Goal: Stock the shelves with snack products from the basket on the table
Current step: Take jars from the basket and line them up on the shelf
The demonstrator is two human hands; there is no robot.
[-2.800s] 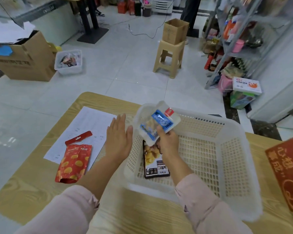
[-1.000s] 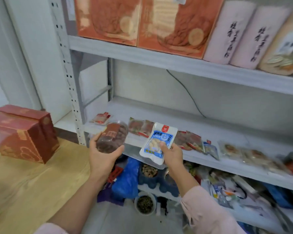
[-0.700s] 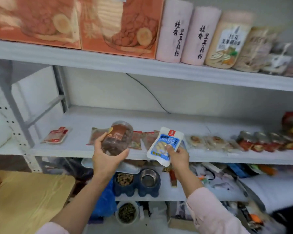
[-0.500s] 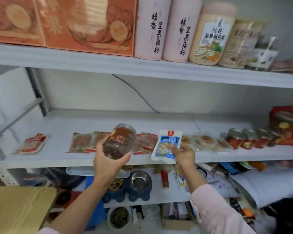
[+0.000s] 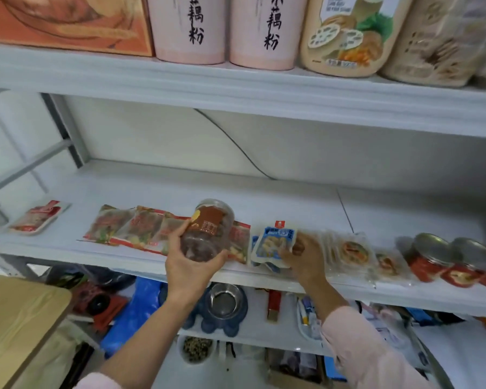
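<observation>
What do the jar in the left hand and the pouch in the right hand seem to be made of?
The jar looks like clear glossy plastic: dark contents show through its wall beside a brown label. The pouch seems thin shiny plastic film, printed blue and white, with a see-through window onto pale pieces.

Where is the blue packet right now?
Head view, centre-right: the right hand holds the blue packet at the middle shelf's front, between the jar in the left hand and the clear packets.
</observation>
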